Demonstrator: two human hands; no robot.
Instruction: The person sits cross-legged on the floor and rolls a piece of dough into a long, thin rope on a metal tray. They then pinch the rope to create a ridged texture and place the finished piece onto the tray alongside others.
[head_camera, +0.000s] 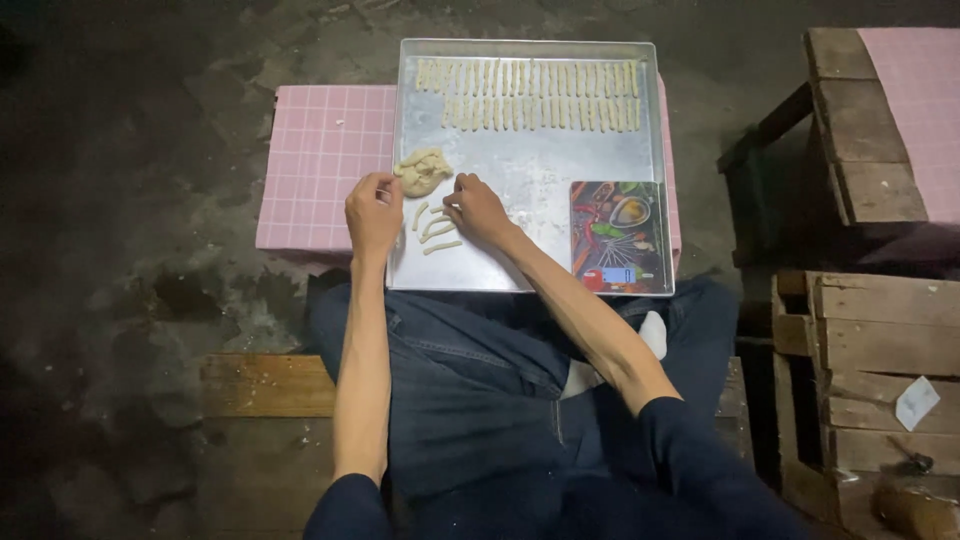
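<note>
Dough: we had a pale lump of dough (423, 171) lying on the near left part of the metal baking tray (540, 170), just beyond our fingers.
Loose pieces: we saw a few short rolled dough sticks (436, 231) scattered on the tray between our two hands, some curved, none lined up.
Left hand: our left hand (373, 212) sat at the tray's left edge with the fingers curled in at the tips; we could not tell whether a bit of dough was pinched there.
Right hand: our right hand (478, 208) rested on the tray just right of the lump, fingertips bent down near the loose sticks; whether it gripped one we could not tell.
Rows: we had two neat rows of finished dough sticks (535, 94) along the far side of the tray.
Scale: a flat kitchen scale (612, 236) with a colourful food picture lay in the tray's near right corner.
Support: the tray rested on a pink checked surface (318, 170), over our knees in blue jeans (470, 380).
Surroundings: wooden crates (870, 370) stood to our right, well apart from the tray, on a dark floor.
</note>
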